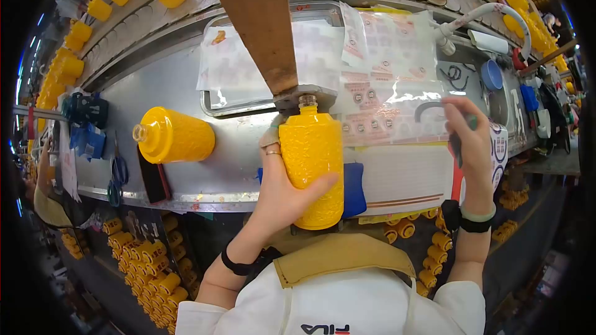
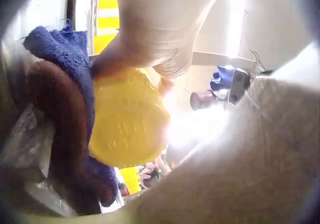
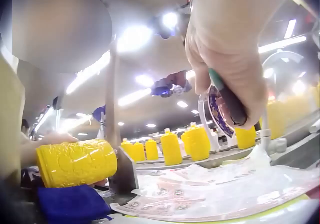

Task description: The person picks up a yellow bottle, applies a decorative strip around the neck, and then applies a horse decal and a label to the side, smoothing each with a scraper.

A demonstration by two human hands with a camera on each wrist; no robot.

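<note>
My left hand (image 1: 279, 192) grips a yellow embossed bottle (image 1: 320, 174), its thumb across the near side. The bottle lies with its clear glass neck toward a metal bracket (image 1: 288, 100) on a brown post, and its base over a blue cloth (image 1: 353, 189). Raised to the right, my right hand (image 1: 470, 142) pinches a curved patterned decal (image 3: 220, 115) by one end, above the printed sheets. A dark, green-tipped flat tool (image 3: 227, 98) is also tucked in that hand. In the left wrist view the bottle's base (image 2: 129, 126) shows beside the cloth.
Another yellow bottle (image 1: 183, 136) lies on the metal bench to the left, near scissors (image 1: 117, 177). Decal sheets (image 1: 388, 84) and a tray (image 1: 239, 111) lie ahead. A blue cup (image 1: 491, 75) and a curved white pipe (image 1: 496, 9) stand right. Yellow bottles line the conveyor behind.
</note>
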